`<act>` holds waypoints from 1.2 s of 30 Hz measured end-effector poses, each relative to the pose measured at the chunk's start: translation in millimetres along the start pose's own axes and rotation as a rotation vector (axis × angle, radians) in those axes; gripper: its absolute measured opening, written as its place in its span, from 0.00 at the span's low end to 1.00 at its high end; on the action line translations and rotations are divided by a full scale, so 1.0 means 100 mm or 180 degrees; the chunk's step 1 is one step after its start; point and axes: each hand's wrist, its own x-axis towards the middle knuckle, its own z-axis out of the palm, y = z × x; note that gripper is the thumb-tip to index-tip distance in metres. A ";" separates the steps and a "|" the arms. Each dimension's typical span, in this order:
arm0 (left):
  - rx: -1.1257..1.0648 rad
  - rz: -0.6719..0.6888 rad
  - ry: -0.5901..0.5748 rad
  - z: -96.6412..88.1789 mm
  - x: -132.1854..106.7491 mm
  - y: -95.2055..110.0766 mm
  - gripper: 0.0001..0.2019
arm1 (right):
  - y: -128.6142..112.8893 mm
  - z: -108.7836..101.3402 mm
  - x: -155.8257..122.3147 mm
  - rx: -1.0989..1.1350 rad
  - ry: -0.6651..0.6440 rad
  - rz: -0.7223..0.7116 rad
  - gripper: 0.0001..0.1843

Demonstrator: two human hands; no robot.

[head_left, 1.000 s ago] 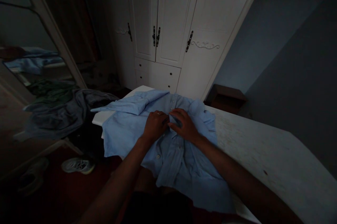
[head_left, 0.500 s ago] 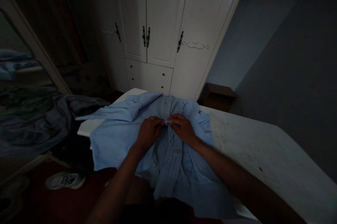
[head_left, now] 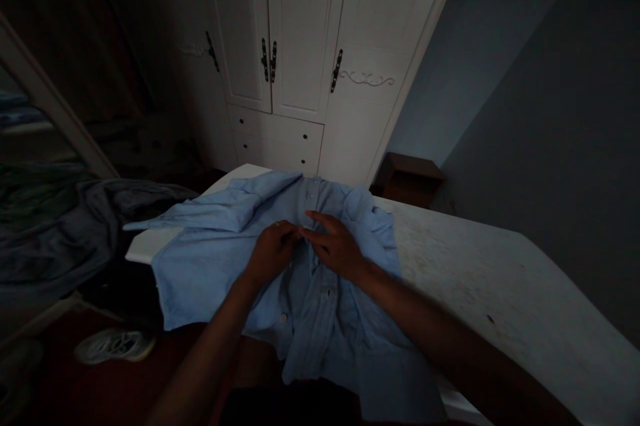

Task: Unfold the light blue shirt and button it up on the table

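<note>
Shirt (head_left: 200,273): right hand (head_left: 337,247) just spread its fingers apart; left hand (head_left: 271,253) bunched, grip unclear; still unfastened wrist-side of both.

No readable text, label, brand, number or sign anywhere in dim view.
</note>
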 end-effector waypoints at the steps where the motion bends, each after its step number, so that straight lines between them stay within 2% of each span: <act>1: -0.0020 0.0010 -0.0016 0.00 0.00 0.00 0.11 | 0.00 0.00 0.00 -0.0042 0.0009 0.0036 0.18; 9: -0.0018 0.0027 -0.0074 0.01 -0.01 -0.01 0.10 | 0.12 0.06 0.04 0.0088 0.0161 0.0268 0.07; 17: 0.0000 0.0053 -0.0084 0.01 -0.01 -0.01 0.11 | 0.07 0.04 0.04 -0.0094 -0.0103 0.0108 0.19; 26: -0.0003 -0.0100 -0.0206 0.02 -0.01 -0.01 0.12 | 0.06 0.04 0.06 -0.0360 -0.0225 0.0166 0.11; 36: -0.0042 -0.0095 -0.0184 0.03 -0.01 -0.03 0.12 | 0.00 0.05 0.06 -0.0486 -0.0463 0.0127 0.12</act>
